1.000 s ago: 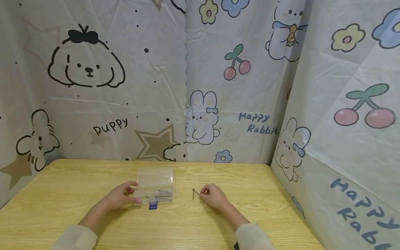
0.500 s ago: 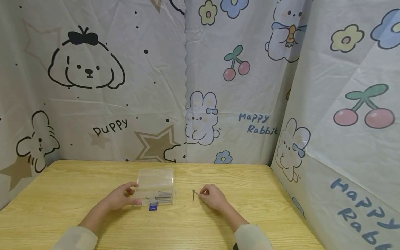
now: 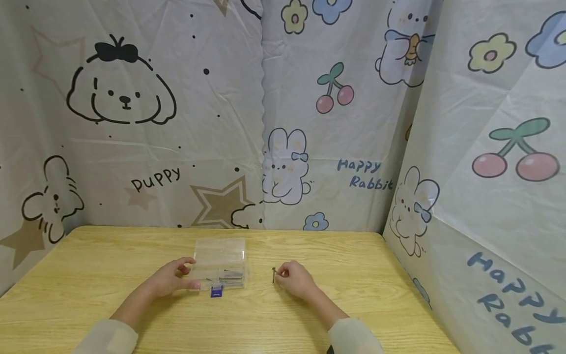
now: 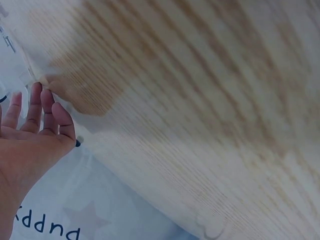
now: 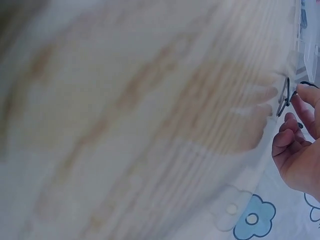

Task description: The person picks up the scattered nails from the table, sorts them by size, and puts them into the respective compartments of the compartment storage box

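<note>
A clear plastic box (image 3: 219, 251) stands on the table with its lid raised at the back and a blue latch (image 3: 216, 291) in front. Several slim metal nails (image 3: 231, 279) lie inside it. My left hand (image 3: 168, 278) holds the box at its left end, thumb at the front corner and fingertips on the side. To the right of the box, my right hand (image 3: 295, 280) pinches a dark nail (image 3: 273, 276) between thumb and forefinger. The right wrist view has slim metal (image 5: 283, 100) at the fingertips; my hand partly hides it.
The wood-grain table (image 3: 239, 324) reaches back to a cloth curtain (image 3: 221, 147) printed with cartoon animals. Another cloth panel (image 3: 499, 206) hangs along the right edge.
My right hand has shifted slightly left, and its fingertips now meet the nail that stood apart to their left. The left hand and the box stay put.
</note>
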### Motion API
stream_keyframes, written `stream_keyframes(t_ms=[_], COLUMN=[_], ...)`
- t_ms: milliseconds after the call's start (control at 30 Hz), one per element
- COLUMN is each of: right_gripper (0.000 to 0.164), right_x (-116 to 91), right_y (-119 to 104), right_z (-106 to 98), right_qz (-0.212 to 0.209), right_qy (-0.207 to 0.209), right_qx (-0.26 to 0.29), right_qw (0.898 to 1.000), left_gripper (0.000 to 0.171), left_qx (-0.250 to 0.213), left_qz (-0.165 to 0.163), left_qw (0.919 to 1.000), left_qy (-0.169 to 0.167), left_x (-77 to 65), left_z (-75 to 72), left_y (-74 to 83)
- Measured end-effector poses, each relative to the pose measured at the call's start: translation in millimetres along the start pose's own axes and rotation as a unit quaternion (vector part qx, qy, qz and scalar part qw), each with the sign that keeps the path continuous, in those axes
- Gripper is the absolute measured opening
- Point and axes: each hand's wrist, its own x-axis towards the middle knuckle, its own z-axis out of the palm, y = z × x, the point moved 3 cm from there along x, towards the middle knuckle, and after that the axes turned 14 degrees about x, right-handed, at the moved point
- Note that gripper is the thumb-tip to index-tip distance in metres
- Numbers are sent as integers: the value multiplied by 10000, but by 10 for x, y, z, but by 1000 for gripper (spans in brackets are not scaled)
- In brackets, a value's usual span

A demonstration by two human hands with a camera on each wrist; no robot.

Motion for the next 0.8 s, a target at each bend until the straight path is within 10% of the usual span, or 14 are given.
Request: stream_keyframes(t_ms=[800], right_gripper=[12], right_x=[-1], right_y=[-62], right_z=[68], right_qz=[362], right_qy=[-93], right_qx=[-369], right_qw=[9986], left_gripper=[81], left_qx=[-82], left_qz=[10], left_qw=[10000], left_qy=[-28], left_x=[-2], left_z=[-8], left_y=[-3])
